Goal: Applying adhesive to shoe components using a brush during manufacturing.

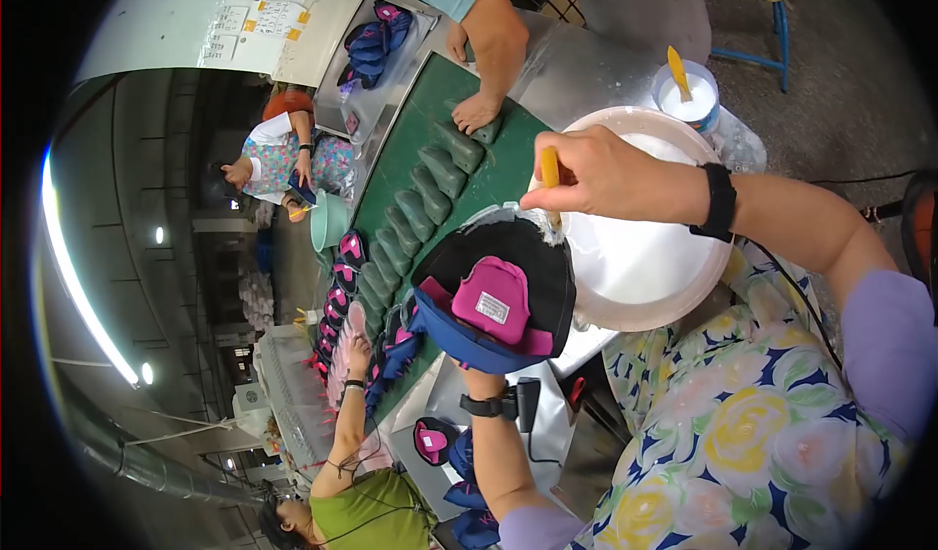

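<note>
My right hand [598,173] is closed round the yellow handle of a brush [550,166], whose white-coated bristles touch the edge of a shoe upper [459,339]. The upper is dark blue outside and black inside, with a pink tongue [493,299] bearing a white label. White coating shows along its far rim. From below, my left hand [479,380] grips the upper, its fingers mostly hidden behind it. Right beside the upper stands a pale pink basin [640,316] of white liquid [625,252].
Grey-green shoe lasts [430,193] line a green conveyor belt [427,93]. A co-worker's hand [476,112] touches one; another person's hand [359,355] is near pink-lined uppers [335,301]. A white tub [689,108] holds another brush. More uppers lie on a metal tray [405,443].
</note>
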